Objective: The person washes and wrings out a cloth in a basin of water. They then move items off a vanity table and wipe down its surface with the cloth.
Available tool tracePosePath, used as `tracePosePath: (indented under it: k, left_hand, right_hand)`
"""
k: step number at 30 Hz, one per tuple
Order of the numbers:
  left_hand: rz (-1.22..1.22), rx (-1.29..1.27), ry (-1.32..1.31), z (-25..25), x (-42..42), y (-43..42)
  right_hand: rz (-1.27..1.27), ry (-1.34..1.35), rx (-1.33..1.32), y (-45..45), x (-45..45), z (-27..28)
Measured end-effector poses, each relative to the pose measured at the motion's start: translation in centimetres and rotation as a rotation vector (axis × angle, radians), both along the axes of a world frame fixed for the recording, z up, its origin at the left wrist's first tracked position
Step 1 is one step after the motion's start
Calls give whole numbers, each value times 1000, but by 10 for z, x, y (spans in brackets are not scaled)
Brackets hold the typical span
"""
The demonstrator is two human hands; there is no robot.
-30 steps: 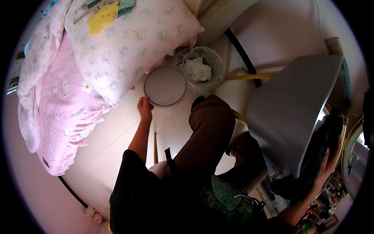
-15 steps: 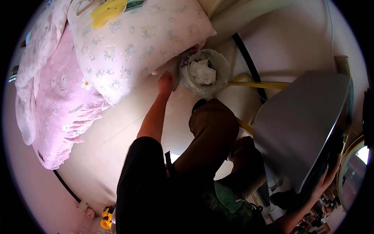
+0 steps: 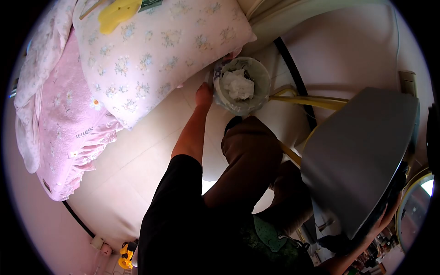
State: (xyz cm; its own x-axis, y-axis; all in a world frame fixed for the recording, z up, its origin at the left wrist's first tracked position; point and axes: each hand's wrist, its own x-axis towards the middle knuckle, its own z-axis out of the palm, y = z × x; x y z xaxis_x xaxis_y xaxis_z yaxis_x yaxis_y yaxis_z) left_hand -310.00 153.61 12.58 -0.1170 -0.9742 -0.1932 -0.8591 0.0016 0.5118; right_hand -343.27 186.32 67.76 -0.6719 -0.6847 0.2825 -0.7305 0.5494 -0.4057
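My left hand (image 3: 204, 94) is closed at the left side of a round bin (image 3: 264, 87), which has a clear liner and crumpled white paper (image 3: 239, 86) inside. From its fingers rises the thin grey edge of a round disc (image 3: 210, 77), seen almost edge-on beside the bin. At the lower right, my right hand (image 3: 381, 221) is closed round a dark cloth (image 3: 337, 243), against the far edge of a grey chair (image 3: 357, 156); its fingers are partly hidden in shadow.
A floral pillow (image 3: 151, 59) and a pink blanket (image 3: 68, 110) lie at the upper left, with a yellow item (image 3: 118, 14) on the pillow. My bent legs (image 3: 250, 160) are in the middle. Yellow chair legs (image 3: 316, 101) stand right of the bin, and a round mirror (image 3: 415, 215) at the far right.
My left hand has moved up and right toward the bin, and the disc has turned from face-on to edge-on. The chair and my right hand appear slightly lower in view.
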Motion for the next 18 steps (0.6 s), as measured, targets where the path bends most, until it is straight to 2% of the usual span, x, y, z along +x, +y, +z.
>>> tracePosePath:
  k: [2, 8, 12, 14, 18]
  left_hand:
    - [-14, 4, 80, 10, -4, 2]
    - [6, 5, 101, 3, -4, 3]
    - [-25, -35, 97, -1, -1, 2]
    - [-142, -95, 15, -4, 4, -1]
    - [-154, -160, 5, -5, 6, -2]
  right_hand:
    - [-19, -13, 3, 3, -5, 1]
    - [29, -40, -36, 2, -5, -2]
    - [38, -74, -43, 2, -5, 1]
    - [106, 32, 56, 9, -15, 3]
    - [58, -9, 13, 7, -11, 2]
